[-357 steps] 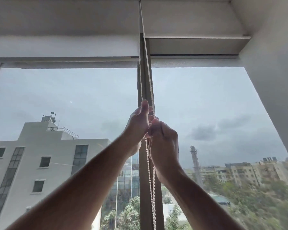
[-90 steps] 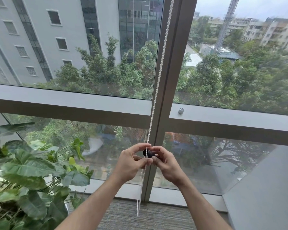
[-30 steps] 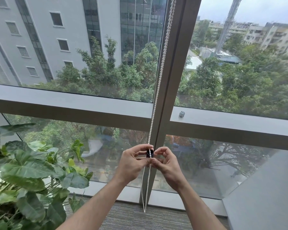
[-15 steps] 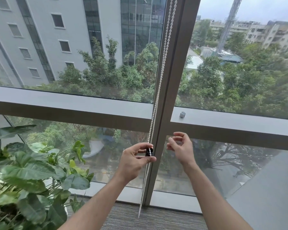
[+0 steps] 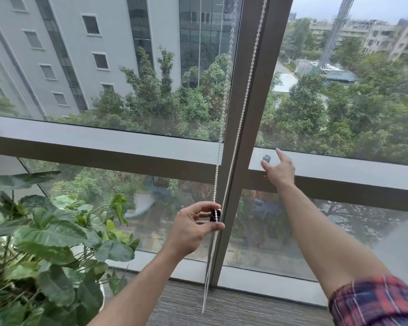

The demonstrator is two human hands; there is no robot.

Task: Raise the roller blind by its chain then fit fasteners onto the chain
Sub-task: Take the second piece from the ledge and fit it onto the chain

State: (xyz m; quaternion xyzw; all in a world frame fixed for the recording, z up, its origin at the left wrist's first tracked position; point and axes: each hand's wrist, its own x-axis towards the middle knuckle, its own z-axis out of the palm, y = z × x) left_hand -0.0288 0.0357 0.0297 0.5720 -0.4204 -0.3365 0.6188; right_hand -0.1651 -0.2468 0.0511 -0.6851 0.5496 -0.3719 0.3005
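Note:
The white bead chain hangs as two strands in front of the vertical window post. My left hand pinches a small black fastener on the left strand at waist height. My right hand is stretched out to the horizontal window rail, fingers spread, right by a small grey fastener that stands on the rail. The thumb and forefinger lie on either side of it without holding it. The roller blind itself is out of view above.
A large leafy potted plant fills the lower left, close to my left arm. The vertical post and the horizontal rail divide the window glass. Grey carpet lies below, where the chain loop ends.
My right hand left the black fastener and moved up and right to the grey fastener on the rail. My left hand kept hold of the black fastener on the chain.

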